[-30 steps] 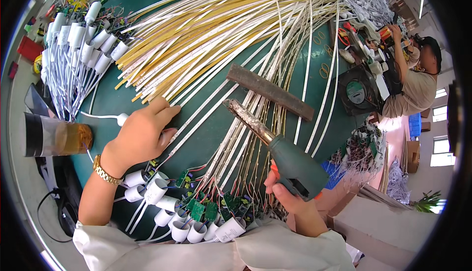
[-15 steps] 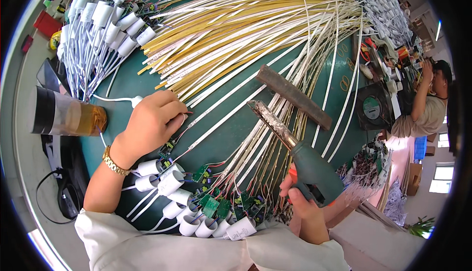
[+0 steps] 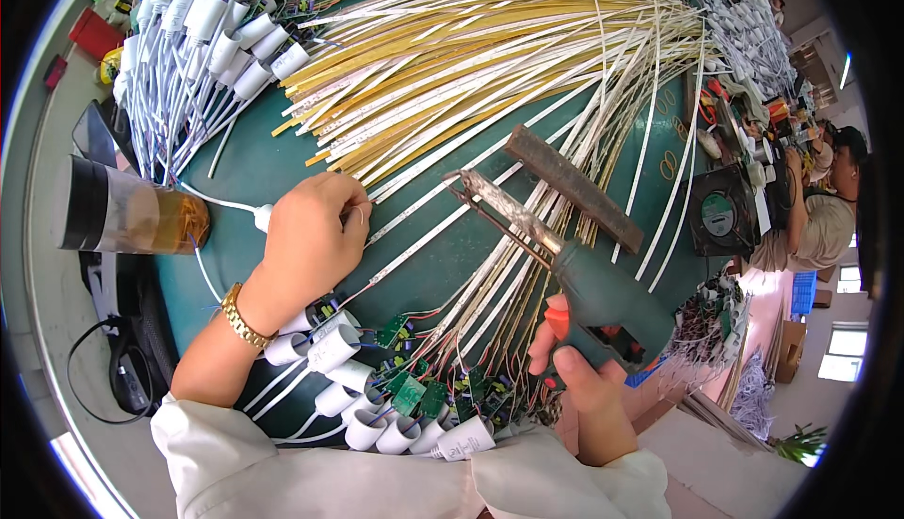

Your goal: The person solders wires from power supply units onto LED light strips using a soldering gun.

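Left hand [image 3: 320,227] nearer now, fingers pressed together, anything pinched there hidden; white strips [image 3: 414,249] lie just right of it on the desk [image 3: 235,161], lengthwise toward far right. Right hand [image 3: 589,382] curls round a soldering gun [image 3: 612,302]!

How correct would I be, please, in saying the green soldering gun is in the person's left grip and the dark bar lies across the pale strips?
The side is wrong: the head view shows the green soldering gun in the right grip; the dark bar does lie across the pale strips.
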Available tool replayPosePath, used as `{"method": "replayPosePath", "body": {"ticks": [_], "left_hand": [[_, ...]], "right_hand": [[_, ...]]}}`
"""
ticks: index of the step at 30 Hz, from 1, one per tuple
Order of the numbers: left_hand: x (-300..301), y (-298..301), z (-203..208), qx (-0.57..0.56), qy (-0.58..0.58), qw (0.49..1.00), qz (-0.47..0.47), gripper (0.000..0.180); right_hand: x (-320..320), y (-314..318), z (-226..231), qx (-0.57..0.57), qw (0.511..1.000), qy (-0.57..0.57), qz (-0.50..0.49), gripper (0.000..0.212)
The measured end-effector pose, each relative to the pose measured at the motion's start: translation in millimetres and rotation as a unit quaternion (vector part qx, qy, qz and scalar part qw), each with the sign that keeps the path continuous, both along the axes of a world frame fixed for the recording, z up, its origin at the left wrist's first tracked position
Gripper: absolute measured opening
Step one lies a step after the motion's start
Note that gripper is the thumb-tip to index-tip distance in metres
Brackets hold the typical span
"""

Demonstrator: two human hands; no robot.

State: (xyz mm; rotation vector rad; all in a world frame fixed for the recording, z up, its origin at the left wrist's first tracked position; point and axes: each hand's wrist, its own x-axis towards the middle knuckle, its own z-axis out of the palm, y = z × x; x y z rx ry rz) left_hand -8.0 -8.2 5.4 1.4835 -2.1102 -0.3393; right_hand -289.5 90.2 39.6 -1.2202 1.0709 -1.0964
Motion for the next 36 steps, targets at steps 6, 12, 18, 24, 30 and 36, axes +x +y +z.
{"method": "replayPosePath", "body": {"ticks": [6,12,18,24,30,36], "left_hand": [[-4.6,-3.9,-0.5,0.062,0.057,0.995,0.061,0.008],[-5.3,-6.5,-0.5,0.073,0.022,0.995,0.067,0.005],[-3.4,-6.2,0.7,0.079,0.04,0.993,0.081,0.006],[-5.7,-6.4,-0.5,0.083,0.031,0.993,0.077,0.004],[-5.0,-4.2,-1.2,0.066,0.01,0.994,0.081,0.007],[-4.4,-5.0,-1.8,0.059,0.024,0.994,0.085,0.004]], "right_hand": [[24.0,-19.5,-1.4,0.013,0.999,-0.036,0.011,0.046],[24.2,-23.0,-20.2,0.023,0.998,-0.005,0.063,0.044],[24.9,-21.2,-19.8,0.039,0.996,-0.013,0.084,0.043],[30.9,-17.1,-13.1,0.062,0.997,0.023,0.029,0.019],[32.4,-21.5,-10.9,-0.011,0.992,0.11,0.058,0.018],[32.8,-30.0,-2.9,-0.055,0.981,0.147,0.116,0.018]]}}
